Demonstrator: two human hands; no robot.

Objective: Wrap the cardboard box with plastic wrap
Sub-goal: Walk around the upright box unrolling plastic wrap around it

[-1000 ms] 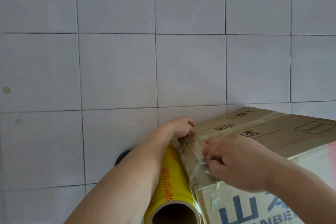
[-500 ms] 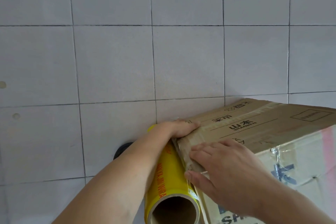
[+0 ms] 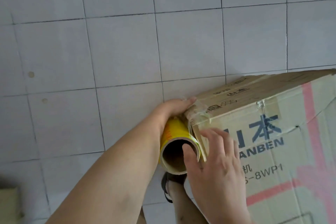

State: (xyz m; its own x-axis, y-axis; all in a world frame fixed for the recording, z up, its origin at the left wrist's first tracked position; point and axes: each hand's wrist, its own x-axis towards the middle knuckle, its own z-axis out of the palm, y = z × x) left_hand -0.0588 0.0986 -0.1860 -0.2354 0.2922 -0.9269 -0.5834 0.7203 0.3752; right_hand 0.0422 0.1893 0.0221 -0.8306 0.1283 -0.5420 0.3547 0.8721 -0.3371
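Left hand: your left hand (image 3: 174,109) is curled over the far end of the yellow roll of plastic wrap (image 3: 175,132), grasping it and pinning it against the box's corner.
Right hand: your right hand (image 3: 216,162) is spread flat and grasps nothing; the thumb dips into the roll's open cardboard core, and the fingers (image 3: 218,136) press on the printed side of the cardboard box (image 3: 272,132).
Box: it stands on the tiled floor (image 3: 109,51) at the right of the view, with its near corner touching the roll.
Film: a crumpled, clear end of wrap clings to that corner; how firmly it has caught, you cannot tell.
Step in hand: this looks like anchoring the film's start before the first turn.
Doing it well: keep the roll upright and tight to the corner, smooth the loose end flat with your right palm, then pull with steady tension so that it does not peel off.
Count: one box, one roll, two hands, one sandalled foot (image 3: 174,187) below the roll.
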